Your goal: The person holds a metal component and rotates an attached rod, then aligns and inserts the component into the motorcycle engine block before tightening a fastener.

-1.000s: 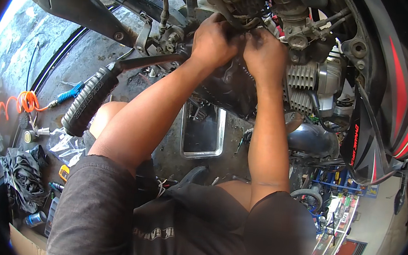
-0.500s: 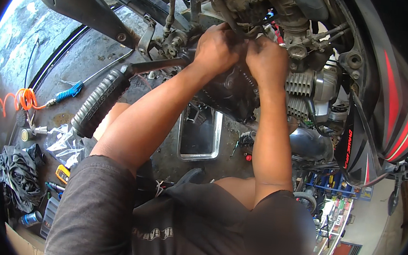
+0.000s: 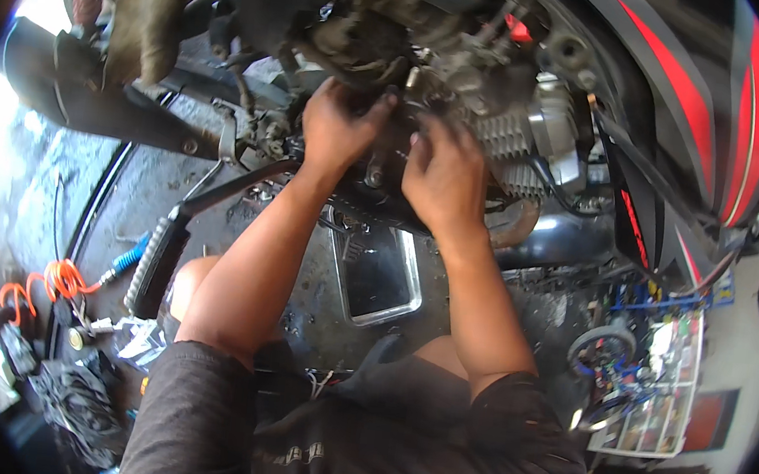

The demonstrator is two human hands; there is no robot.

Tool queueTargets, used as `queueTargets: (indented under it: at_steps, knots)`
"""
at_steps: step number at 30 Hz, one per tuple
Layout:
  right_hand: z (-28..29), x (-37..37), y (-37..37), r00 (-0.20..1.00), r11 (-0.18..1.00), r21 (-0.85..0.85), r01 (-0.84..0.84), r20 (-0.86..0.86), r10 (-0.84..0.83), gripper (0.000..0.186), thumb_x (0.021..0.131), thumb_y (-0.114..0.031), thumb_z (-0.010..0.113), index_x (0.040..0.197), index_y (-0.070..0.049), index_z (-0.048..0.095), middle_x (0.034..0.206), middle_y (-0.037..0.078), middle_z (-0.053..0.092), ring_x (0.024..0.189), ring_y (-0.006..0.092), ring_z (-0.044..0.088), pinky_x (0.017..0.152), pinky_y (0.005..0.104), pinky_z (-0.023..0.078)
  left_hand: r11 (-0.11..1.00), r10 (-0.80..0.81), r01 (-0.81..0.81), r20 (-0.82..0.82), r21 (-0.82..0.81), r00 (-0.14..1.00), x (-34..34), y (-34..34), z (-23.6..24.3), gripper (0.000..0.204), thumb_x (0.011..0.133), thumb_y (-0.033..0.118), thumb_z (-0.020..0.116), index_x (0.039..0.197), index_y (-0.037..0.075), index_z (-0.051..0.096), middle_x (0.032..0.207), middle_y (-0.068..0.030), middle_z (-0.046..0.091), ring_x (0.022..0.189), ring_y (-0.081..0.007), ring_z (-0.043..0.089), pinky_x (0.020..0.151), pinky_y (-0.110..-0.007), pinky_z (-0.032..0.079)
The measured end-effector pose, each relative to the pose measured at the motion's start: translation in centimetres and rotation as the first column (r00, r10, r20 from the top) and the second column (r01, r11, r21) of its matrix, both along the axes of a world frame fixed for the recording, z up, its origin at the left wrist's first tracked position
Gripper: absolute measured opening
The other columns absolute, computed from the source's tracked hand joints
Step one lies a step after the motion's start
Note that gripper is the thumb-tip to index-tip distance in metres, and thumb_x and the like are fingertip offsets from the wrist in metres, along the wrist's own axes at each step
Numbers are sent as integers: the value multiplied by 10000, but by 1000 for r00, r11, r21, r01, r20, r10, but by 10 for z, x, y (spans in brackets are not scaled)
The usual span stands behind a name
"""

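Both my hands are at the engine (image 3: 385,41) of a motorcycle, at its lower side. My left hand (image 3: 339,134) rests against the dark engine casing, thumb stretched away from the fingers, whose tips are hidden. To its right, my right hand (image 3: 448,172) has its fingers spread and blurred by motion, close to the casing. I see nothing held in either hand. Between them shows a greasy metal part (image 3: 375,171) of the casing. The finned cylinder (image 3: 509,142) stands just right of my right hand. A footrest with ribbed rubber (image 3: 156,261) sticks out left of my left forearm.
A metal tray (image 3: 372,317) lies on the floor below the engine. At the left are a coiled orange air hose (image 3: 60,279) with a blue air gun (image 3: 129,257), a clear plastic bag (image 3: 143,340) and dark cloth (image 3: 80,400). Shelves (image 3: 645,418) stand at the right.
My view has shifted, so the motorcycle sits differently in the picture. My hands, close together before at the casing, have moved apart, and the right hand's fingers have spread.
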State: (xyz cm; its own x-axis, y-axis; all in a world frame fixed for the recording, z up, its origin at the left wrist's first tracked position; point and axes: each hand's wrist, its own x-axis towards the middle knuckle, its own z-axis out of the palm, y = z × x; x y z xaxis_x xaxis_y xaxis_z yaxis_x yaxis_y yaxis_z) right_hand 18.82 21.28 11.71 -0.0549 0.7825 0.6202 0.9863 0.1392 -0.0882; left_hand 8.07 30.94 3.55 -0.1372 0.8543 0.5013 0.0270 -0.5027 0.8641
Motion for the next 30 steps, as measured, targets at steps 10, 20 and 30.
queueTargets:
  at_steps: [10,20,30]
  knots:
    - [-37,12,-20,994,984,-178,30,112,-10,617,796,-55,572,1393,69,477,1454,258,477,1034,388,681,823,452,581,997,0,-10,-127,-76,992,-2,5,-7,388,728,290,872,970,10,753,942,-180,742,879,-317,719,780,-400,537]
    - [-23,18,-24,995,927,-363,98,61,-81,700,782,-30,532,1475,-49,435,1505,165,455,1087,395,651,938,454,543,981,-90,86,-19,-176,996,-14,0,0,331,788,203,808,1032,-9,737,947,-127,750,857,-210,692,792,-335,517]
    - [-27,27,-26,999,941,-339,13,35,-1,719,752,-56,601,1457,-103,471,1505,109,469,1108,354,651,950,425,548,967,143,-98,184,-235,972,-21,7,-26,287,804,184,674,1050,61,754,994,-162,721,939,-281,684,860,-356,513]
